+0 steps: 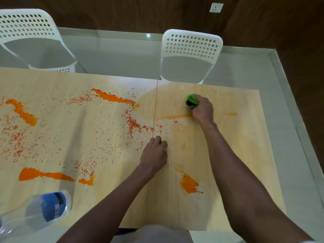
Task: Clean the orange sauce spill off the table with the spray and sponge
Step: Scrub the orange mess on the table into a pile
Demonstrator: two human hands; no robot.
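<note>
In the upper right of the frame the right hand (202, 109) grips a green sponge (192, 100) with curled fingers and presses it on the wooden table (228, 155), just above a thin orange smear. The left hand (154, 155) rests at centre on the table with its fingers curled, holding nothing. Orange sauce (112, 97) lies in streaks and specks across the left and middle. A clear spray bottle (35, 213) with a blue label lies at lower left.

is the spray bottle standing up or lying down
Lying down: the spray bottle rests on its side at the table's near left corner, blue label facing up, neither hand touching it.
</note>
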